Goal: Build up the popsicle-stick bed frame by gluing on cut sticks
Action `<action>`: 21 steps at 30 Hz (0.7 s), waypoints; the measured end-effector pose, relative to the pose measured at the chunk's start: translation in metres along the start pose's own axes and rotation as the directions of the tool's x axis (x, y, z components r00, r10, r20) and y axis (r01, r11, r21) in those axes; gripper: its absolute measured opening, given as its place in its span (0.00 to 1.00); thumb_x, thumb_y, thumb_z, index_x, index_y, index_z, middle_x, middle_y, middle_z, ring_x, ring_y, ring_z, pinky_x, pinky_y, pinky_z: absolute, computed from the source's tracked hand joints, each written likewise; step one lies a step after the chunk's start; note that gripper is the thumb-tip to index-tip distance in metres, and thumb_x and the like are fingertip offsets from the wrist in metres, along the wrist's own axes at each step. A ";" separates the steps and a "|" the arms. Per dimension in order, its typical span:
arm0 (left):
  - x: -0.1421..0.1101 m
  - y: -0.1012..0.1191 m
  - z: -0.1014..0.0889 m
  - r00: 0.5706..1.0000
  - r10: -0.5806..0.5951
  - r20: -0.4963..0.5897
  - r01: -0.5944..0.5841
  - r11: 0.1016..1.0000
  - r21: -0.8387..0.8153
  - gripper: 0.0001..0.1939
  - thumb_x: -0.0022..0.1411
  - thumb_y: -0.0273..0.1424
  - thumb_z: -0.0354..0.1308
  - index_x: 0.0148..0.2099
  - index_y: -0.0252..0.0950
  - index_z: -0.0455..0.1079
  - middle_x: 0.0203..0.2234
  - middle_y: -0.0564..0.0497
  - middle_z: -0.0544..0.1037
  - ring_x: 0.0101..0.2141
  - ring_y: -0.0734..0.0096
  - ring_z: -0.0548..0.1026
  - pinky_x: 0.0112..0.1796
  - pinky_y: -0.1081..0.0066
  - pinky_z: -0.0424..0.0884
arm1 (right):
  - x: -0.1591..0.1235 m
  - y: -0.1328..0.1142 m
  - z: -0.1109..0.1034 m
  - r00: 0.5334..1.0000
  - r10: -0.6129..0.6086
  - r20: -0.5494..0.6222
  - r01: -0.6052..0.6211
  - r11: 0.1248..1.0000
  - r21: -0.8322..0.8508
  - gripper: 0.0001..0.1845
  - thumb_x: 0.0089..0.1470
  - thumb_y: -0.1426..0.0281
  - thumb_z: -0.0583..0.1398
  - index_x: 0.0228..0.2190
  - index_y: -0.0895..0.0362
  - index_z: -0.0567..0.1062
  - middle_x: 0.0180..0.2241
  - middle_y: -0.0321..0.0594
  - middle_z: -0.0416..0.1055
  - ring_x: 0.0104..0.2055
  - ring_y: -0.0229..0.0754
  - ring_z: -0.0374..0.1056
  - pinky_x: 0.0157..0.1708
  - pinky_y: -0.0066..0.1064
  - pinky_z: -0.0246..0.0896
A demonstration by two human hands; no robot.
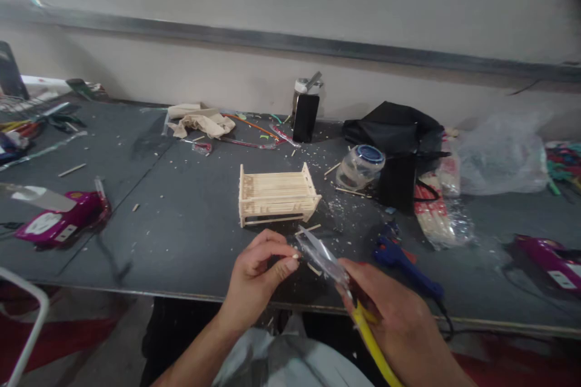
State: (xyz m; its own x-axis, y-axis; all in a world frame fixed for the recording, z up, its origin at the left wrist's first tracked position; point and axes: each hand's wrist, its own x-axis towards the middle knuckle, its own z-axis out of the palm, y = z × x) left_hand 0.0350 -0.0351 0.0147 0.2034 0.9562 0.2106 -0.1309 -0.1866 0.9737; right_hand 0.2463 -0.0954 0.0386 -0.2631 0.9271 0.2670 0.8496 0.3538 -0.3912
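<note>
Between the thumb and forefinger of my left hand (261, 272) is a small pale piece of wooden stick (296, 256), most of it hidden by the fingers. My right hand (390, 308) grips a pair of scissors (370, 335) by the yellow handles, with the blades pointing up and left, close to the left fingertips. Just beyond both hands, a small bed-shaped frame of thin wooden sticks (276, 187) stands on the dark table (195, 248). Short cut stick pieces (314, 268) lie beneath the blades.
Right of the frame are a clear jar with a blue lid (358, 168), a black bag (399, 145) and a blue glue gun (408, 266). A phone (305, 118) leans upright at the back. Beige cloth (202, 121) and a purple device (68, 217) lie to the left.
</note>
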 end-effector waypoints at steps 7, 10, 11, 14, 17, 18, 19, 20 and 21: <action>0.001 0.004 0.002 1.000 0.021 -0.017 -0.022 1.000 -0.014 0.02 0.55 0.27 0.64 0.32 0.39 0.77 0.30 0.51 0.73 0.32 0.73 0.71 0.34 0.75 0.67 | 0.006 -0.009 0.005 0.997 -0.077 0.023 0.079 0.993 -0.093 0.28 0.45 0.82 0.54 0.49 0.55 0.68 0.35 0.42 0.74 0.37 0.45 0.71 0.35 0.34 0.70; 0.001 0.006 0.001 0.999 0.039 -0.011 -0.038 0.999 0.031 0.02 0.55 0.26 0.64 0.31 0.38 0.77 0.29 0.51 0.74 0.32 0.73 0.72 0.33 0.75 0.67 | 0.006 -0.009 0.005 0.995 -0.094 0.027 0.097 0.989 -0.114 0.28 0.44 0.82 0.54 0.49 0.56 0.68 0.34 0.42 0.73 0.35 0.45 0.72 0.33 0.34 0.70; 0.001 0.005 0.002 0.999 0.045 -0.011 -0.045 0.998 0.039 0.02 0.55 0.26 0.64 0.31 0.38 0.77 0.29 0.51 0.74 0.31 0.73 0.72 0.33 0.75 0.67 | 0.006 -0.009 0.005 0.995 -0.098 0.028 0.101 0.988 -0.120 0.28 0.44 0.82 0.54 0.49 0.56 0.68 0.33 0.43 0.73 0.34 0.45 0.72 0.32 0.34 0.70; 0.001 0.004 0.002 0.997 0.072 -0.027 -0.070 0.996 0.055 0.02 0.54 0.26 0.64 0.31 0.38 0.77 0.28 0.51 0.75 0.31 0.74 0.73 0.32 0.76 0.68 | 0.007 -0.010 0.005 0.994 -0.103 0.025 0.106 0.984 -0.142 0.27 0.44 0.82 0.53 0.48 0.57 0.69 0.33 0.43 0.74 0.31 0.44 0.72 0.29 0.33 0.70; 0.000 0.002 0.002 0.994 0.105 -0.043 -0.100 0.990 0.104 0.03 0.53 0.25 0.64 0.30 0.38 0.77 0.27 0.52 0.75 0.31 0.74 0.73 0.33 0.77 0.68 | 0.007 -0.009 0.005 0.995 -0.089 0.049 0.095 0.987 -0.128 0.27 0.42 0.83 0.52 0.45 0.57 0.71 0.32 0.42 0.75 0.30 0.43 0.72 0.28 0.31 0.70; 0.000 0.002 0.001 0.992 0.115 -0.047 -0.109 0.986 0.127 0.03 0.53 0.25 0.65 0.30 0.38 0.78 0.27 0.52 0.75 0.31 0.74 0.73 0.33 0.77 0.68 | 0.006 -0.008 0.006 0.995 -0.081 0.064 0.088 0.990 -0.114 0.26 0.42 0.83 0.51 0.44 0.57 0.71 0.32 0.42 0.75 0.29 0.42 0.72 0.27 0.31 0.70; -0.001 0.002 0.000 0.991 0.123 -0.048 -0.115 0.982 0.148 0.03 0.52 0.25 0.65 0.30 0.38 0.78 0.28 0.52 0.76 0.31 0.74 0.73 0.34 0.77 0.68 | 0.005 -0.006 0.005 0.994 -0.075 0.076 0.083 0.991 -0.103 0.26 0.42 0.83 0.51 0.44 0.56 0.72 0.32 0.41 0.76 0.29 0.42 0.72 0.27 0.30 0.70; -0.001 0.002 -0.001 0.991 0.128 -0.049 -0.118 0.979 0.167 0.04 0.51 0.25 0.66 0.30 0.39 0.78 0.28 0.52 0.76 0.32 0.74 0.73 0.34 0.77 0.68 | 0.003 -0.004 0.005 0.994 -0.075 0.076 0.082 0.992 -0.093 0.26 0.43 0.83 0.51 0.44 0.56 0.72 0.32 0.41 0.76 0.29 0.42 0.72 0.27 0.30 0.70; -0.002 0.002 -0.001 0.991 0.125 -0.053 -0.114 0.977 0.178 0.04 0.51 0.24 0.66 0.30 0.39 0.78 0.28 0.52 0.76 0.32 0.74 0.73 0.34 0.77 0.68 | 0.002 -0.003 0.004 0.996 -0.068 0.064 0.073 0.994 -0.080 0.26 0.44 0.82 0.52 0.45 0.56 0.72 0.33 0.40 0.76 0.29 0.42 0.73 0.28 0.30 0.70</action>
State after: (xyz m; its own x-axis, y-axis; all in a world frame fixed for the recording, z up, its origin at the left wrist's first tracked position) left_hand 0.0332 -0.0370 0.0165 0.1339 0.9358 0.3260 0.0211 -0.3315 0.9432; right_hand 0.2415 -0.0943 0.0362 -0.3489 0.9068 0.2365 0.8620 0.4095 -0.2988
